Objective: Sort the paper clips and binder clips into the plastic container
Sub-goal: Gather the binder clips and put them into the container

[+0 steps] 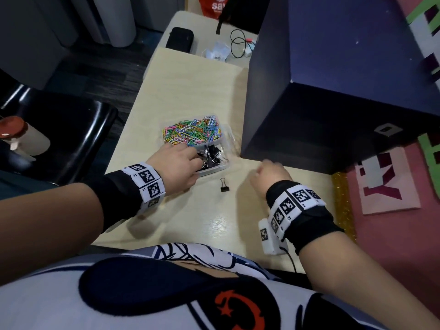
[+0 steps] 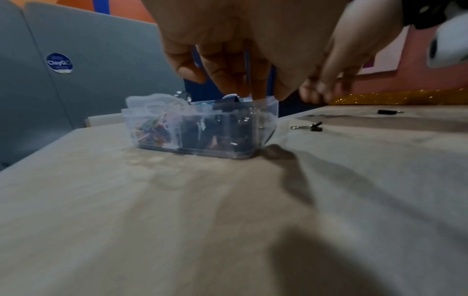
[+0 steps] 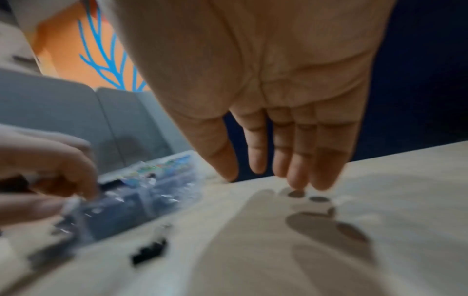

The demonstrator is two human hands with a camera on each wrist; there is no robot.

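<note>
A clear plastic container [image 1: 210, 171] [image 2: 228, 149] [image 3: 152, 202] stands mid-table. Its far compartment holds coloured paper clips [image 1: 190, 132]; the near one holds black binder clips [image 1: 214, 156]. My left hand [image 1: 188, 160] [image 2: 243, 86] hangs over the near compartment with its fingertips bunched downward, pinching a black binder clip [image 2: 225, 103] at rim height. A loose binder clip [image 1: 223, 185] [image 2: 311, 126] [image 3: 149, 250] lies on the table just in front of the container. Another clip [image 2: 387, 111] lies further right. My right hand [image 1: 267, 171] [image 3: 260, 168] hovers right of the container, fingers straight, tips just above the table, holding nothing.
A tall dark blue box [image 1: 333, 103] stands close to the container's right side. At the table's far end lie a black pouch [image 1: 179, 39] and a coiled cable [image 1: 239, 44]. A black chair [image 1: 71, 139] sits beyond the table's left edge.
</note>
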